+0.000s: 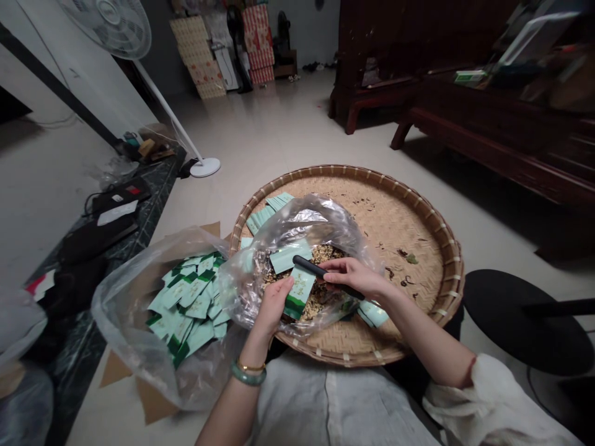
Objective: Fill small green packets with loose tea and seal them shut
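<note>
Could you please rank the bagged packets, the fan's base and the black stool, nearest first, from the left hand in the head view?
Left hand:
1. Bagged packets, just left
2. Fan's base, ahead left
3. Black stool, far right

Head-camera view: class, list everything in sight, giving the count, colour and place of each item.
Round bamboo tray: one, tan, on the floor ahead.
Clear plastic bags: two, one left of the tray, one on it.
Green-and-white sachets: many, in the left bag.
Dried tea-like bits: one heap, golden brown, in the bag on the tray.
Pedestal fan: one, white, back left.
Wooden furniture: dark reddish brown, right.
Round seat: one, black, right.
Black tool: one, in the right hand.
Left hand: holding one sachet; jade bangle, gold bracelet.
Right hand: pinching the tool.
</note>
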`<state>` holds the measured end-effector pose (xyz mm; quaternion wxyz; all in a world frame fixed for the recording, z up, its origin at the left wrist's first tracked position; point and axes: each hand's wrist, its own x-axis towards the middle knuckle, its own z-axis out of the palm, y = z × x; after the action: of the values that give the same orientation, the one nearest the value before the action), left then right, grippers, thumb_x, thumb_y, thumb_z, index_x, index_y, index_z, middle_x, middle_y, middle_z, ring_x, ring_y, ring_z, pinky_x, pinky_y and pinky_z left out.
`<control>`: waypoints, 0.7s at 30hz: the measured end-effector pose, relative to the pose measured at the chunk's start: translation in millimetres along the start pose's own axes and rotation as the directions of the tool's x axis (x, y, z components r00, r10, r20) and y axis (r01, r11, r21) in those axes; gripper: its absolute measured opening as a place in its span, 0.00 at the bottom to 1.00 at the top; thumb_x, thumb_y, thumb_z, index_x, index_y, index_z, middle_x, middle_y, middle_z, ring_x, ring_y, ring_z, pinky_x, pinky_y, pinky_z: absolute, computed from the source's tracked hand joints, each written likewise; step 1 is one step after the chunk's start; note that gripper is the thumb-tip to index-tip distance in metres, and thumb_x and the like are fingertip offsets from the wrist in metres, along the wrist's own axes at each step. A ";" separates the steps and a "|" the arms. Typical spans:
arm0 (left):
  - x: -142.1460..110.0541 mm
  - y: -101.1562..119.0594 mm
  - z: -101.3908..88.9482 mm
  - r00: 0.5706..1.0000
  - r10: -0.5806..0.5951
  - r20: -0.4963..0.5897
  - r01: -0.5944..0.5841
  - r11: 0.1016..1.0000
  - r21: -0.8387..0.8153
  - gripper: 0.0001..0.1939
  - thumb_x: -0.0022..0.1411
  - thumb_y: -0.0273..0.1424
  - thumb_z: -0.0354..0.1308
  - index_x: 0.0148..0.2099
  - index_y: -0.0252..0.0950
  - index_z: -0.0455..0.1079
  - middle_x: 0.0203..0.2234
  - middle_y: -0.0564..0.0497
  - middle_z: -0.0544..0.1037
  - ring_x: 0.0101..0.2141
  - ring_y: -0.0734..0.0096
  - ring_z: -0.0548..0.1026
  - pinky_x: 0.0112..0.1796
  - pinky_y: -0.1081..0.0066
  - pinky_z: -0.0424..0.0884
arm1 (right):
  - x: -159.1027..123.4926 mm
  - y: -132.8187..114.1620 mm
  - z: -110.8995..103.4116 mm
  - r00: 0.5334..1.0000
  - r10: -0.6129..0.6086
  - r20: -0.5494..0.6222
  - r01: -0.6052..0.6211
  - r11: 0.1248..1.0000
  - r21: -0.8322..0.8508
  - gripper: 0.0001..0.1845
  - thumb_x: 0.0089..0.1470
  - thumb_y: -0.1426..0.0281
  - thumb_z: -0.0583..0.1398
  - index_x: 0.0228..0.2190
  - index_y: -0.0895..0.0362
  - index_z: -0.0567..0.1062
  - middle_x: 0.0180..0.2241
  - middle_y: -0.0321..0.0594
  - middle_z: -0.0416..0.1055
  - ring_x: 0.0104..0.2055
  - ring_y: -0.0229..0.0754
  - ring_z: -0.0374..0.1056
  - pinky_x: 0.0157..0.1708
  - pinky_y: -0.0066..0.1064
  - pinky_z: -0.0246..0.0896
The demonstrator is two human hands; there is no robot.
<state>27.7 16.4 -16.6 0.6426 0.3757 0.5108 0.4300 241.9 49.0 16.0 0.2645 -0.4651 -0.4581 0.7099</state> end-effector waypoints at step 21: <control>-11.6 7.7 3.9 0.984 0.006 0.180 -0.045 0.976 0.212 0.21 0.53 0.47 0.60 0.25 0.32 0.74 0.19 0.52 0.73 0.23 0.73 0.65 0.26 0.74 0.59 | 5.5 6.6 29.1 0.842 -0.531 -0.094 0.256 0.548 -0.796 0.14 0.60 0.61 0.53 0.31 0.56 0.74 0.31 0.41 0.74 0.33 0.43 0.68 0.35 0.32 0.59</control>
<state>28.9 8.0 -4.9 0.6356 0.4865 0.4902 0.3450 213.6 38.7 12.1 0.2713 -0.5246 -0.7547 0.2856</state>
